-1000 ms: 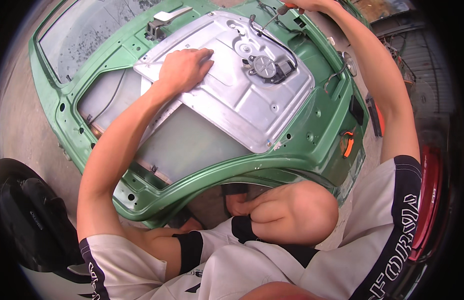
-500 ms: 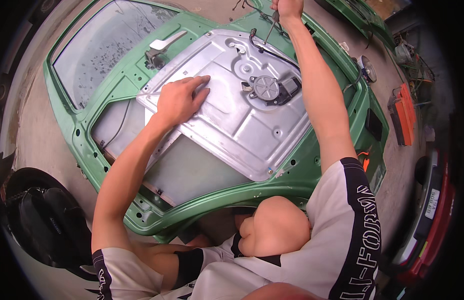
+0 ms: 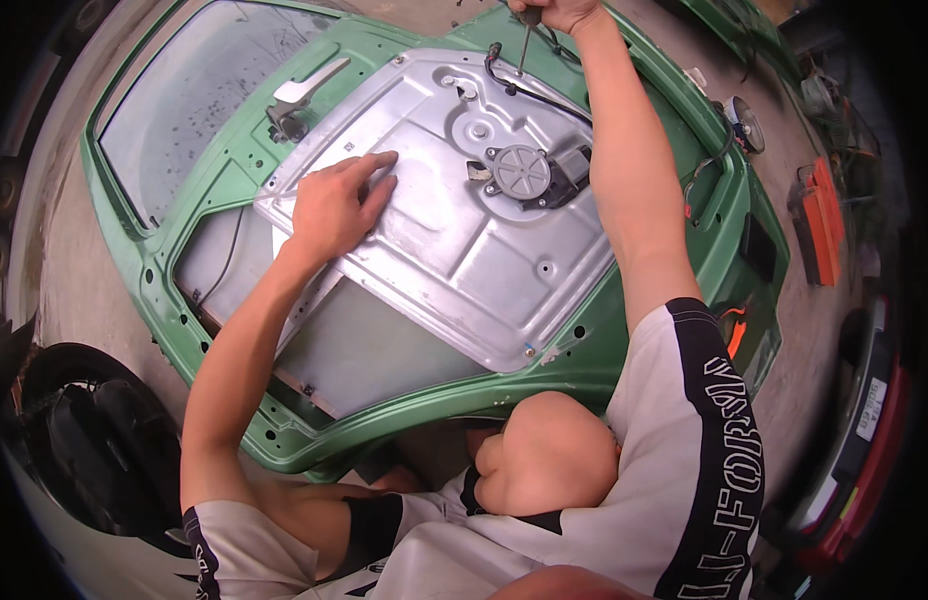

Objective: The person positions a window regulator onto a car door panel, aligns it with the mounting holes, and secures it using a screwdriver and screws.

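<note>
A green car door (image 3: 239, 150) lies flat, its window glass toward the left. Over its opening sits a silver metal panel (image 3: 434, 215), which carries a round window motor (image 3: 524, 172) and a black cable (image 3: 544, 100). My left hand (image 3: 336, 205) rests on the panel's left part, fingers stretched out, holding nothing. At the top edge of the view my right hand (image 3: 567, 14) is closed round a screwdriver (image 3: 526, 42) with a dark handle. Its shaft points down and its tip meets the panel's far edge beside the cable. The top of the right hand is cut off.
A grey door handle (image 3: 309, 85) stands up from the door left of the panel. Beyond the door's right side lie a round speaker (image 3: 744, 125) and an orange-red case (image 3: 816, 222). A black wheeled thing (image 3: 104, 450) is at lower left, and a red car (image 3: 859, 440) at lower right.
The view has shifted a little, so the panel appears farther left. My right hand and the screwdriver have come slightly left. The left hand stays on the same part of the panel.
</note>
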Demonstrator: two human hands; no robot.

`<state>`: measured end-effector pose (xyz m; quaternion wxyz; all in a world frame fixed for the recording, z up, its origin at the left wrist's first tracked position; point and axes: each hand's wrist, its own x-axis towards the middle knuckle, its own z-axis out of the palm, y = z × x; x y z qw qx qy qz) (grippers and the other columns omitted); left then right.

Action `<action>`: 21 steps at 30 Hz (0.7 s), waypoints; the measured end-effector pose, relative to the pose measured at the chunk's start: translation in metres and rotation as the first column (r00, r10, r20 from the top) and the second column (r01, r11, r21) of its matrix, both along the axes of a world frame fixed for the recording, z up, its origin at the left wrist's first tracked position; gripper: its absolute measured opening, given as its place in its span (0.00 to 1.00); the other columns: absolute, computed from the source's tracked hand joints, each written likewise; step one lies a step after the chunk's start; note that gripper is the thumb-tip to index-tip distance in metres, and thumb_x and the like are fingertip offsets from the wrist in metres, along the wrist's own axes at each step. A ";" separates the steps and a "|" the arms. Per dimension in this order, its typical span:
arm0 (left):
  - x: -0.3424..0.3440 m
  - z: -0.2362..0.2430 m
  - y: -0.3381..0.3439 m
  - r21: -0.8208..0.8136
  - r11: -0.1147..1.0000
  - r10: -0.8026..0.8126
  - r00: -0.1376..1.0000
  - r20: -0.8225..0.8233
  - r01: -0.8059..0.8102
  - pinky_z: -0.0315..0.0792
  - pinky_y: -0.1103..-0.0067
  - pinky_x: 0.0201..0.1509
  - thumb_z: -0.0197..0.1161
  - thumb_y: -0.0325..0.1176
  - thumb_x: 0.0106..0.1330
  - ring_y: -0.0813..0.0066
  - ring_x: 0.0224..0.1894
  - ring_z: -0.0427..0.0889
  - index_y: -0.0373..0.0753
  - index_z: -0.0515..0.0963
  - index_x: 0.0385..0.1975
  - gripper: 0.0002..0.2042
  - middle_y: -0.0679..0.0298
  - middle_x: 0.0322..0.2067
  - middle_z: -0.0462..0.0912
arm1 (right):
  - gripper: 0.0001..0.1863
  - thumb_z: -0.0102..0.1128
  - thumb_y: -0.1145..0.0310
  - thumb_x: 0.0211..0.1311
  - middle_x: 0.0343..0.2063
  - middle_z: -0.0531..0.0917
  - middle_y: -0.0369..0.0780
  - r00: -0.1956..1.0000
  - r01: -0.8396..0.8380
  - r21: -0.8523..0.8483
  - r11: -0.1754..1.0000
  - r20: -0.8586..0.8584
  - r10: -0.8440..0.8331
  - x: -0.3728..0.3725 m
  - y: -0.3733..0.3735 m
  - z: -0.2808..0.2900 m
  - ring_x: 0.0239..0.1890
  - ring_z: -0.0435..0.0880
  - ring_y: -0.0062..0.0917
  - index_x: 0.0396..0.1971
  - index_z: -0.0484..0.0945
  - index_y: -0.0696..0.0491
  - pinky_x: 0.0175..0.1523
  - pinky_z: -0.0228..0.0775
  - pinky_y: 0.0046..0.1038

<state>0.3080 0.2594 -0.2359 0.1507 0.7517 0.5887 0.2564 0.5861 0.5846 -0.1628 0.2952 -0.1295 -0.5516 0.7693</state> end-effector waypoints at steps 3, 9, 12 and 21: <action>-0.009 -0.001 -0.003 0.039 0.999 0.008 1.000 0.012 -0.008 0.77 0.70 0.34 0.65 0.37 0.68 0.63 0.27 0.84 0.46 0.84 0.50 0.13 0.59 0.31 0.87 | 0.32 0.57 0.35 0.68 0.13 0.73 0.36 0.596 0.771 0.208 0.602 0.099 -0.797 -0.038 -0.027 -0.010 0.18 0.71 0.23 0.18 0.73 0.50 0.29 0.66 0.33; -0.014 -0.007 -0.004 0.075 0.997 0.015 0.999 0.029 -0.017 0.77 0.69 0.34 0.65 0.38 0.67 0.63 0.27 0.84 0.46 0.84 0.49 0.13 0.60 0.31 0.86 | 0.22 0.58 0.50 0.69 0.19 0.76 0.39 0.656 0.754 0.023 0.656 0.008 -0.754 -0.027 -0.036 -0.008 0.23 0.76 0.29 0.20 0.74 0.51 0.36 0.73 0.35; -0.010 -0.003 -0.002 0.059 0.998 0.012 0.999 0.051 -0.015 0.74 0.70 0.33 0.67 0.36 0.66 0.64 0.24 0.81 0.44 0.85 0.50 0.14 0.58 0.28 0.85 | 0.15 0.58 0.59 0.61 0.17 0.74 0.39 0.999 -0.006 0.159 0.987 0.044 -0.001 -0.004 -0.034 0.021 0.20 0.75 0.29 0.19 0.73 0.52 0.34 0.72 0.35; -0.012 -0.005 -0.002 0.072 0.997 0.020 0.998 0.052 -0.023 0.75 0.69 0.34 0.66 0.36 0.66 0.62 0.26 0.82 0.44 0.85 0.49 0.13 0.58 0.27 0.85 | 0.24 0.56 0.53 0.73 0.13 0.71 0.36 0.015 0.859 0.502 -0.100 -0.220 -0.975 -0.047 -0.052 -0.016 0.16 0.72 0.23 0.18 0.73 0.51 0.25 0.63 0.29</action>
